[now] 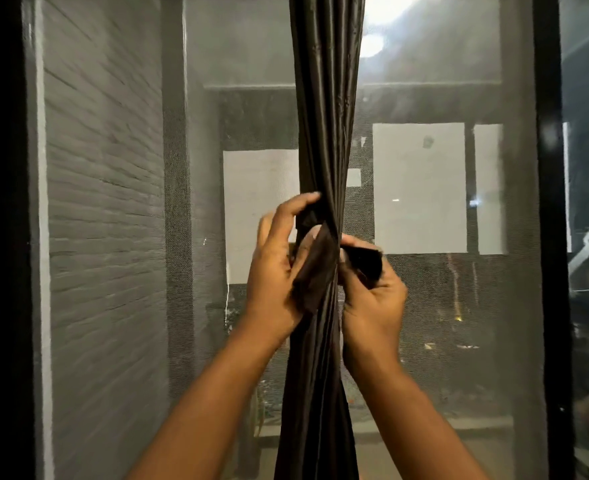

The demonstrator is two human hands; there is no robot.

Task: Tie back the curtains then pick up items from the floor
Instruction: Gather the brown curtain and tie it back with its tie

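Observation:
A dark brown satin curtain [324, 98] hangs gathered into a narrow bundle in front of a mesh-screened window. A matching dark fabric tie-back band [315, 268] is wrapped around the bundle at mid height. My left hand [275, 265] grips one end of the band on the left side of the bundle, fingers curled over the top of the wrap. My right hand [372, 299] pinches the other end of the band [364, 263] on the right side. Both hands touch the curtain.
A black window frame post [5, 237] stands at the left and another [549, 237] at the right. Behind the mesh screen [459, 306] are a grey brick wall [106, 202] and pale lit panels. The floor is not in view.

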